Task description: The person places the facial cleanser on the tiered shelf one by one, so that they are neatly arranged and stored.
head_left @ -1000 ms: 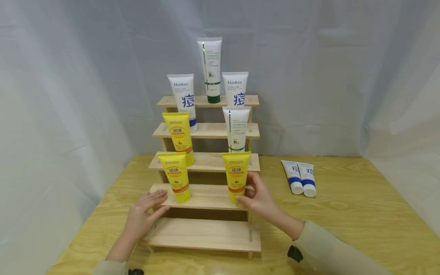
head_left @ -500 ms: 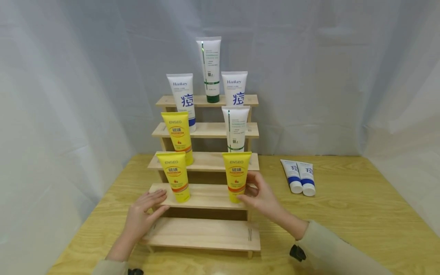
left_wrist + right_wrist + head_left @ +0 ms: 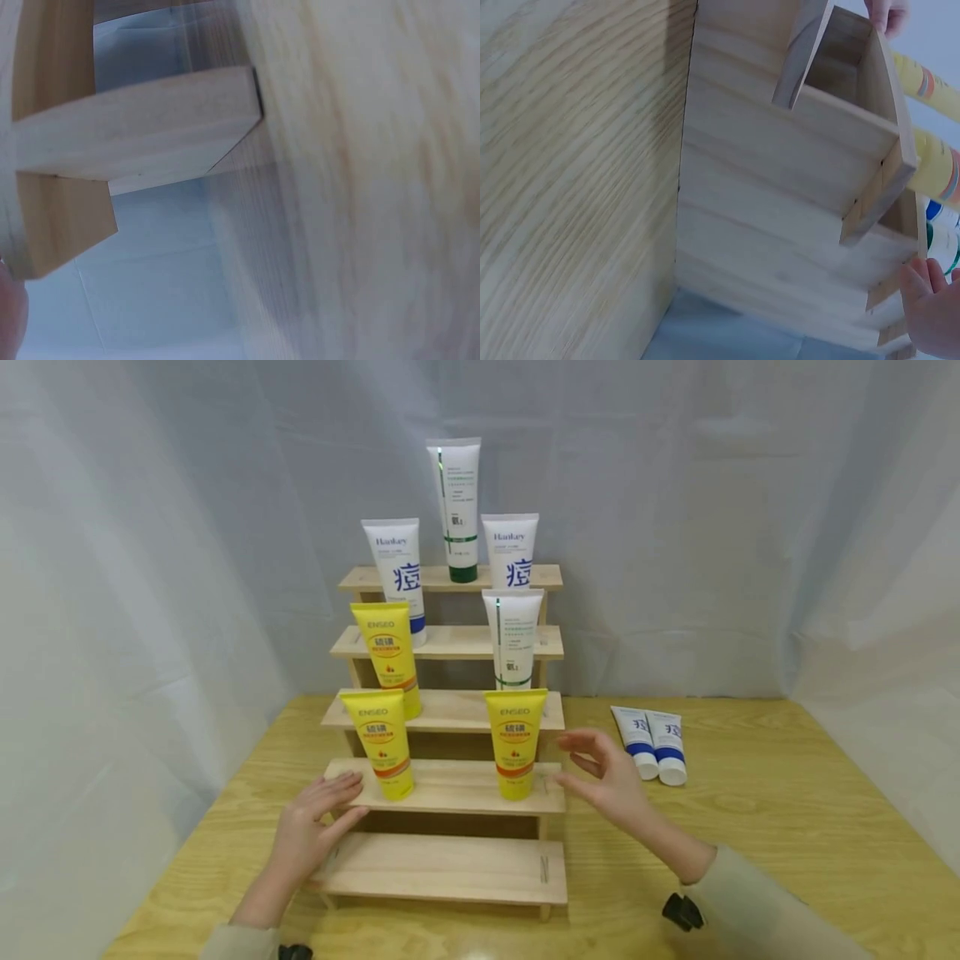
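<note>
In the head view, a yellow tube (image 3: 515, 745) stands upright at the right end of the second step from the bottom of a wooden tiered stand (image 3: 442, 868). Just right of it my right hand (image 3: 607, 777) hovers with loosely bent fingers, holding nothing and apart from the tube. My left hand (image 3: 311, 818) rests on the left end of that same step, fingers laid on the board and thumb at its front edge. Another yellow tube (image 3: 382, 745) stands beside the left hand. The left wrist view shows mostly the stand's wooden boards (image 3: 142, 120) and a bit of finger at the corner.
Higher steps hold a third yellow tube (image 3: 386, 647), a white tube with green trim (image 3: 513, 639), two white-and-blue tubes (image 3: 397, 568) and a tall white-green tube (image 3: 459, 510) on top. Two white-and-blue tubes (image 3: 663, 747) lie on the wooden table (image 3: 787, 827) at right. Pale curtain (image 3: 675, 527) behind.
My right hand has let go of the right yellow tube and drawn away to the right. The tube stays standing on the step. My left hand has stayed in place.
</note>
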Demonstrator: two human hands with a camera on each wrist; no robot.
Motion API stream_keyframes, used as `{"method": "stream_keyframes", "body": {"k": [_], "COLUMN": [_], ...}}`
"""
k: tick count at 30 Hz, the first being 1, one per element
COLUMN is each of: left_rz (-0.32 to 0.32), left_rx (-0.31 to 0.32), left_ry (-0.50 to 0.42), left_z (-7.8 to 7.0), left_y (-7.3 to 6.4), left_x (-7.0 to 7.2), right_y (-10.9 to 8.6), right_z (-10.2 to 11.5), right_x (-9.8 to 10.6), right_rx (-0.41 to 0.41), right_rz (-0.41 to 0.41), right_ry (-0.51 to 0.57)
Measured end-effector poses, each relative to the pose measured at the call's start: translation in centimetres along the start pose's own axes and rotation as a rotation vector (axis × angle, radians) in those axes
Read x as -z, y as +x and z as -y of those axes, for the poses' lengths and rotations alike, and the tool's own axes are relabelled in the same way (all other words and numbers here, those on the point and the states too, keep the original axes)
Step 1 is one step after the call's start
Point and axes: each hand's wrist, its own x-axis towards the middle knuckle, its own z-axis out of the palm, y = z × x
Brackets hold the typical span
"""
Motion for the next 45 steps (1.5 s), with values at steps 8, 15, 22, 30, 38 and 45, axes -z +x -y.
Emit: {"method": "stream_keyframes", "body": {"k": [8,15,22,30,38,45], "left_rz": [0.008,0.006,0.008,0.009,0.012,0.013], "left_rx": [0.012,0.013,0.007,0.008,0.008,0.007], "left_ry": [0.002,-0.002,0.012,0.016,0.016,0.019], "left_z": [0.0,0.0,0.0,0.0,0.1,0.0], "left_y": [0.0,0.0,-0.1,-0.1,0.0,0.0], "left_x": [0.0,0.2,0.1,0.1,0.1,0.0], "right_y": [-0.6,-1.1,-2.0,-2.0,-1.4,-0.3], "right_z": [-1.0,-2.4,-3.8,-5.5,-7.6,-10.1], "right_x": [2.8,5.8,8.6,11.4,13.2,14.5], "right_rx": [-0.004,-0.069,-0.204,-0.279,-0.405,-0.576], "right_rz": [-0.053,-0.103,-0.138,-0.161,-0.139,-0.039], "right_ry": [-0.081,-0.141,-0.287,-0.364,-0.440,-0.493]}}
